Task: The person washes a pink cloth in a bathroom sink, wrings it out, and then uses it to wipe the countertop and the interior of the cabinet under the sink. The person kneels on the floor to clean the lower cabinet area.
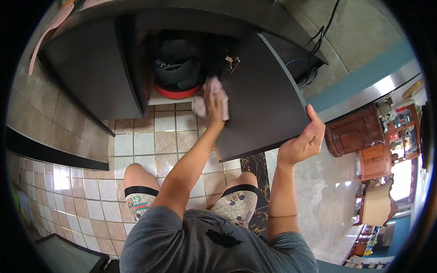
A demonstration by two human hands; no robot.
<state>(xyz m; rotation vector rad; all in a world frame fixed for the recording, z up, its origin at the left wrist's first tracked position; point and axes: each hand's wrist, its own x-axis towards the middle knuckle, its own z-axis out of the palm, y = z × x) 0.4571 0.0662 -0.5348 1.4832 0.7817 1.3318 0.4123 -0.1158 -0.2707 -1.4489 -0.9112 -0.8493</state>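
Note:
A dark cabinet door (263, 99) stands swung out before me, its metal hinge (233, 64) showing near the cabinet. My right hand (304, 136) grips the outer corner of this door, thumb along the edge. Against the inner face, by its lower left side, my left hand (215, 108) presses a pale pink cloth (199, 105); both are blurred. Inside the dark cabinet, just beyond the cloth, sits a black rounded vessel or appliance (177, 73) on a red base (178, 92). Shadow hides the back of the cabinet.
At left is another dark cabinet panel (88, 71). A pink hairbrush (51, 27) lies on the top's left end. Black cables (312, 73) hang behind the door. Tiled floor (165, 141) runs beneath me; carved wooden furniture (355, 129) stands far right.

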